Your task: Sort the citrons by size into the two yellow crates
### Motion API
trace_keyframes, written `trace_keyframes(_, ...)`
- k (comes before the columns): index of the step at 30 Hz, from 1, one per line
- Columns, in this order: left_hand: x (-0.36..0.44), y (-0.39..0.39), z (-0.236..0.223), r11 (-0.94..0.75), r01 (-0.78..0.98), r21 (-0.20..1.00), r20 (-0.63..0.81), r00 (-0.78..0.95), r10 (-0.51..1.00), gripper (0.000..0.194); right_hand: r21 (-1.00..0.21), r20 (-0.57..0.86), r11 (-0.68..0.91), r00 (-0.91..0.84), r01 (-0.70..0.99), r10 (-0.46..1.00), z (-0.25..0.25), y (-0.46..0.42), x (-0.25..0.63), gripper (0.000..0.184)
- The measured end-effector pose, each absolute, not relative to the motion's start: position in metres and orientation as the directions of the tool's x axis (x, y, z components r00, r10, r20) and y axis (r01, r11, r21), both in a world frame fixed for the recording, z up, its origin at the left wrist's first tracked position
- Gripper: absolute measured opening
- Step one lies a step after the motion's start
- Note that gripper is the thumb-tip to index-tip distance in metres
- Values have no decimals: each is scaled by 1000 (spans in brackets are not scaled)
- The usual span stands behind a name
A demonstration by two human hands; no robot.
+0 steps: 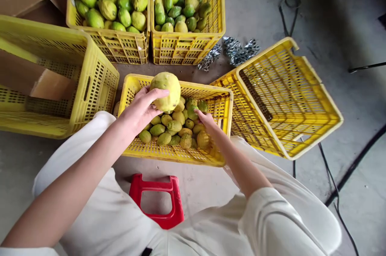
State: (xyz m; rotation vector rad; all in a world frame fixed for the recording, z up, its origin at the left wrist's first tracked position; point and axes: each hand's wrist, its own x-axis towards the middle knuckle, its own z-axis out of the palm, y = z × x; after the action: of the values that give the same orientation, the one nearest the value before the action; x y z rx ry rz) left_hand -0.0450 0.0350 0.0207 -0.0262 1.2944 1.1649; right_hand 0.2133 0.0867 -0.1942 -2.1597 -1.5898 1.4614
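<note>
My left hand [141, 109] is wrapped round a large yellow-green lemon [166, 91] and holds it above the near yellow crate [169, 155]. That lemon looks far bigger than the fruit below it. Inside the crate, several smaller green and yellowish lemons [174, 126] cover the floor. My right hand [206, 119] reaches in at the right side, its thumb and fingers closed on a green lemon [191, 112]. Part of that grip is hidden behind the hand.
Two yellow crates full of lemons, a left one [108, 35] and a right one [187, 41], stand behind. An upright crate [93, 75] with cardboard inside is at left; a tilted crate [289, 99] leans at right. A red stool [175, 207], silvery scraps [238, 50] and cables [346, 183] lie around.
</note>
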Motion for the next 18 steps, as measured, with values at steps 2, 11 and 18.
trace_keyframes(2, -43, 31, 17, 466, -665, 585, -722, -164, 672, 23, -658, -611, -466, -59, 591, 789, -160, 89, 217, 57)
trace_keyframes(11, -19, 17, 4, 395, -684, 613, -594, -70, 801, 23, -720, -509, -624, -381, -303, 772, -8, 56, 201, 65)
trace_keyframes(18, -11, 22, 16, 293, -749, 594, -588, -156, 794, 39, -667, -523, -600, -297, -441, 799, 6, 73, 202, 59)
